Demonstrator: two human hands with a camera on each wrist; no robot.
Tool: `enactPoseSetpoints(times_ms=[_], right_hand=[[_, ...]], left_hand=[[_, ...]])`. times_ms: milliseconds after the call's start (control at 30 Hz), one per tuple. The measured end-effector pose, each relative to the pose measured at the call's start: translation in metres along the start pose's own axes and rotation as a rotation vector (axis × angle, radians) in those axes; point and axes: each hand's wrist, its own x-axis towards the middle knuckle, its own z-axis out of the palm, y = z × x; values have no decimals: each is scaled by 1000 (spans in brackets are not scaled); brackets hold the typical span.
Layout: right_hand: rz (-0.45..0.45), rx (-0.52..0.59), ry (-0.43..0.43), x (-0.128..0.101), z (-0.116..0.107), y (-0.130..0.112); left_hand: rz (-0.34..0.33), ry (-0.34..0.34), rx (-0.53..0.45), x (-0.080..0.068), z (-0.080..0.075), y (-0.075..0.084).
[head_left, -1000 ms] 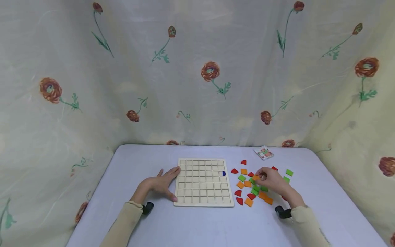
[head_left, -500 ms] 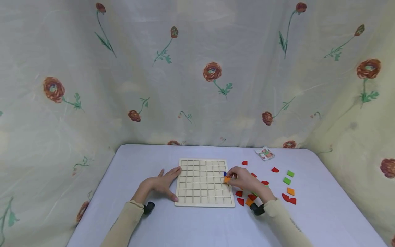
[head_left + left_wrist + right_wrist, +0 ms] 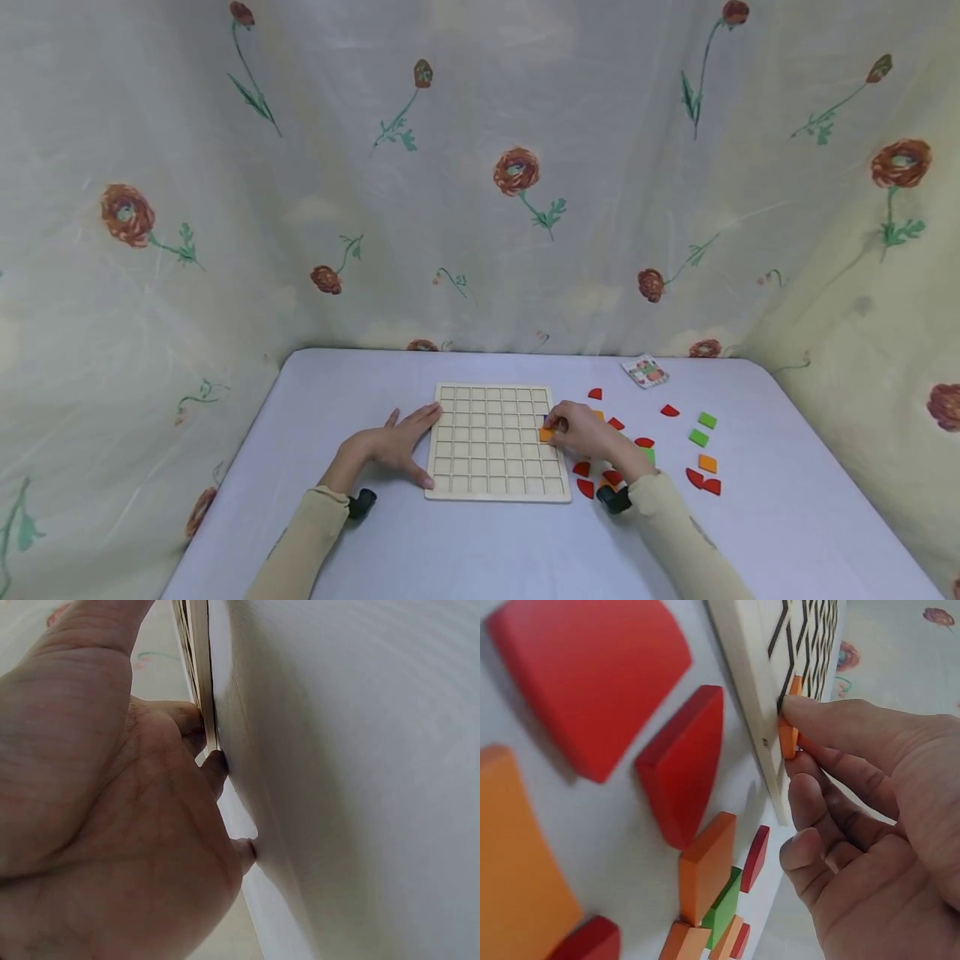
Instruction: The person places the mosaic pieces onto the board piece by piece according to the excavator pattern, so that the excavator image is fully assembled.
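A pale wooden grid board (image 3: 487, 442) lies flat on the table. My left hand (image 3: 397, 448) has its fingers spread along the board's left edge, thumb near the front corner; in the left wrist view the fingertips touch the edge. At the right-hand column, my right hand (image 3: 588, 435) pinches a square orange tile (image 3: 546, 435) between thumb and fingers. The right wrist view has this orange tile (image 3: 788, 739) standing tilted at the grid; whether it is seated in a cell I cannot tell. Just behind it, a dark blue piece (image 3: 545, 418) is mostly hidden by the hand.
Right of the board lie loose red quarter-round pieces (image 3: 670, 411), green squares (image 3: 699, 437) and orange squares (image 3: 707, 463), some of them under the right forearm. A printed card (image 3: 645, 371) lies at the back right. A flowered curtain (image 3: 480, 208) hangs behind the table.
My right hand has carried the orange tile left from the loose pieces to the board's right column, moving slightly further left in the last half second. The left hand stays in place.
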Motion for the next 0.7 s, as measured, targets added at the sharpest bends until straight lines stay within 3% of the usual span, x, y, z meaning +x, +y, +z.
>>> enactPoseSetpoints(times_ms=[400,700], right_hand=[[-27,51,42,-5,4,7],[12,146,35,-8,5,9]], left_hand=[[9,5,-13,1,-1,-2],[14,5,-8,-1,-1,1]])
